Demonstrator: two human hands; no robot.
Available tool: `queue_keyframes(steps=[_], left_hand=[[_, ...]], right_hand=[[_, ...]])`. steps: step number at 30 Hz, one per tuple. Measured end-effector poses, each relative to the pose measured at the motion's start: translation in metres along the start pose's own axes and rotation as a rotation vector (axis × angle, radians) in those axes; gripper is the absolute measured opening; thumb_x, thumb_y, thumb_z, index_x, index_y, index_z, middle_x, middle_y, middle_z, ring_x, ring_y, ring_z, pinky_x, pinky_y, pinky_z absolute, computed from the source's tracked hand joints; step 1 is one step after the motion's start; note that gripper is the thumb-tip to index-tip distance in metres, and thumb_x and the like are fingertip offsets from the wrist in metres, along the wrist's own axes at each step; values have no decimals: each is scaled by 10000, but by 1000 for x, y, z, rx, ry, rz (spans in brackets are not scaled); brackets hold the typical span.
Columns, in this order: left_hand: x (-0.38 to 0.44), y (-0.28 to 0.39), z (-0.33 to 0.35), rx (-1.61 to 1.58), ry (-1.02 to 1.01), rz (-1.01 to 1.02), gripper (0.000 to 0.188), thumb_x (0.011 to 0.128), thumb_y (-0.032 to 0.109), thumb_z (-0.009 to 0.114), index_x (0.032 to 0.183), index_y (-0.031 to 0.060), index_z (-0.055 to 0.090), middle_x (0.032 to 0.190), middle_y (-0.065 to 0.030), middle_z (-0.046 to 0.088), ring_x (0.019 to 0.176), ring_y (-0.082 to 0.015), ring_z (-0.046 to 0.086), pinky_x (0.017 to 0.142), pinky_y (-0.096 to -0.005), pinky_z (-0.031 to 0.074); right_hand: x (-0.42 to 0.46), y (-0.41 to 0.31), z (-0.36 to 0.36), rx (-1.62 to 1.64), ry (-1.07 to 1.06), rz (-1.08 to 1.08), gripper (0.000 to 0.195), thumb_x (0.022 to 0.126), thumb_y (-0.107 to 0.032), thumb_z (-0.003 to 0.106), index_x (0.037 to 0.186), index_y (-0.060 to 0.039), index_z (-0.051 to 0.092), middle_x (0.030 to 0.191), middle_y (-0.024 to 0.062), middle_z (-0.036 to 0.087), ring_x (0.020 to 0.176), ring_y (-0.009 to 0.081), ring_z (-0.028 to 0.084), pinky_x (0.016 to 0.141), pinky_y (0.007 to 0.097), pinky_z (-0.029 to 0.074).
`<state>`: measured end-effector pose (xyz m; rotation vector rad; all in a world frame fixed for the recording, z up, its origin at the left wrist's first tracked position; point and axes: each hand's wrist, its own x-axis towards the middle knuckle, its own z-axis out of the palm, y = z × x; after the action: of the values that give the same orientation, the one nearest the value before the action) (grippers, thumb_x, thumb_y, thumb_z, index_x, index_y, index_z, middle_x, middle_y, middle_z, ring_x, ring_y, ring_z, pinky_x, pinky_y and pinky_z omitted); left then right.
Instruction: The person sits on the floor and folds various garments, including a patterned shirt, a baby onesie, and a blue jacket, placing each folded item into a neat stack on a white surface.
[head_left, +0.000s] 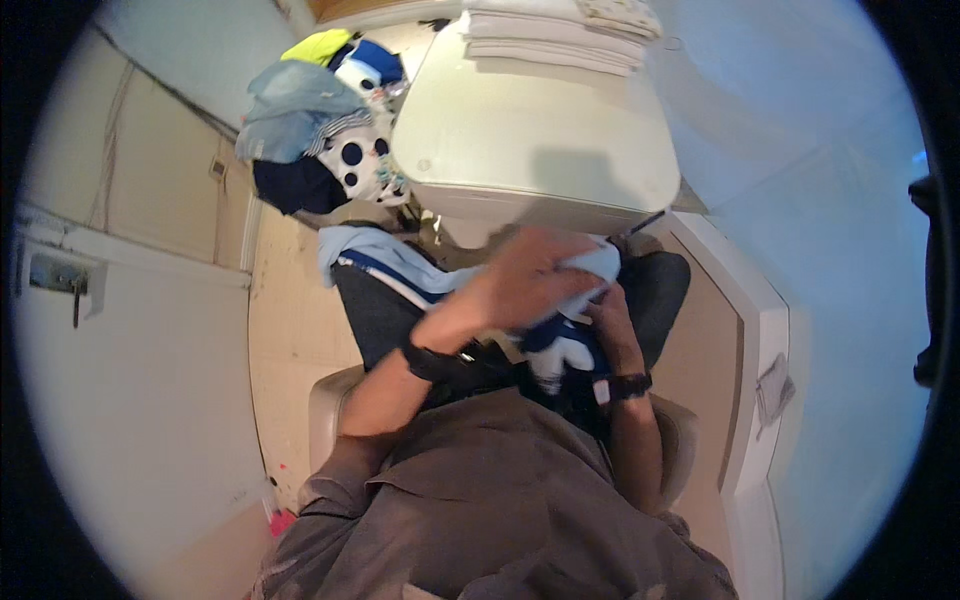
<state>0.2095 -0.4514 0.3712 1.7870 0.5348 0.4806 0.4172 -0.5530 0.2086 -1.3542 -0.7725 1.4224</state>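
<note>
A light blue garment with navy and white parts (405, 266) lies across my thighs, its other end bunched between my hands. My left hand (529, 281), blurred, reaches across from the left over the bunched cloth; its fingers are too unclear to show whether they grip. At the right, my right hand (609, 304) pinches the edge of the light blue cloth from below. Part of the navy and white fabric (559, 349) hangs between my wrists over my lap. Both wrists wear dark bands.
Ahead stands a white table (532, 127) with folded white cloths (555, 34) at its far edge. A heap of mixed clothes (322, 127) lies to its left. A white door (135, 360) is at the left, a white ledge with a small grey cloth (775, 390) at the right.
</note>
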Motion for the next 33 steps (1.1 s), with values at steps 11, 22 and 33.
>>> queue_keyframes(steps=[11, 22, 33], left_hand=[[29, 83, -144, 77, 317, 162, 269, 953, 177, 660, 1164, 15, 702, 902, 27, 686, 774, -67, 612, 696, -211, 503], [95, 38, -192, 498, 475, 218, 246, 979, 120, 595, 1160, -12, 696, 992, -12, 699, 915, -109, 603, 831, -259, 484], [111, 56, -191, 744, 746, 289, 304, 950, 264, 666, 1098, 11, 744, 909, -65, 743, 813, -143, 647, 763, -294, 511]], right_hand=[[67, -95, 19, -563, 277, -631, 374, 806, -287, 810, 971, 11, 657, 800, 138, 691, 714, 255, 637, 673, 387, 508], [28, -222, -65, -284, 739, -963, 116, 831, -41, 765, 917, 1, 698, 839, 39, 676, 796, 118, 588, 735, 259, 471], [-2, -206, -58, -330, 594, -761, 183, 796, -44, 804, 951, -13, 713, 845, 23, 699, 727, 112, 599, 684, 263, 482]])
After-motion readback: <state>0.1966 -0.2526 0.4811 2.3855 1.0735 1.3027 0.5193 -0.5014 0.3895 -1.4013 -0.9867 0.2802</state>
